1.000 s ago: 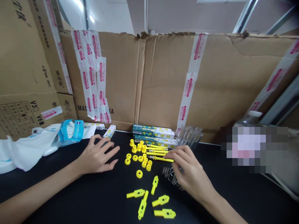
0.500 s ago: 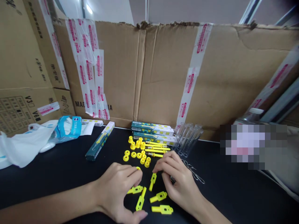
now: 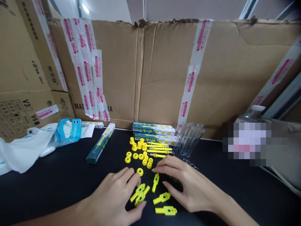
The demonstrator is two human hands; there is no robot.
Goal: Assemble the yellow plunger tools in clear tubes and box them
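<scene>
My left hand (image 3: 115, 194) is low on the black table, thumb and fingers apart in a wide curve. Two flat yellow plastic pieces (image 3: 143, 196) with slotted heads lie crossed between them, the thumb close to their lower end. My right hand (image 3: 185, 182) is also open, its fingertips just above a third yellow slotted piece (image 3: 155, 182). Left of its thumb lie a fourth slotted piece (image 3: 161, 198) and, nearer me, another one (image 3: 166, 210). Bent metal wires (image 3: 190, 164) are partly hidden behind this hand. A yellow ring (image 3: 139, 171) sits between the hands.
Several yellow collars (image 3: 134, 146) and yellow rods with metal ends (image 3: 160, 150) lie farther back. Behind them are printed boxes (image 3: 152, 129) and clear tubes (image 3: 191, 136); another box (image 3: 101, 143) lies left. Plastic packaging (image 3: 68, 130) is far left. Cardboard walls (image 3: 117, 69) enclose the back.
Two yellow slotted pieces near my left hand have come together and now cross. My right hand has shifted slightly right, with its thumb and fingers wider apart. The view has moved a little.
</scene>
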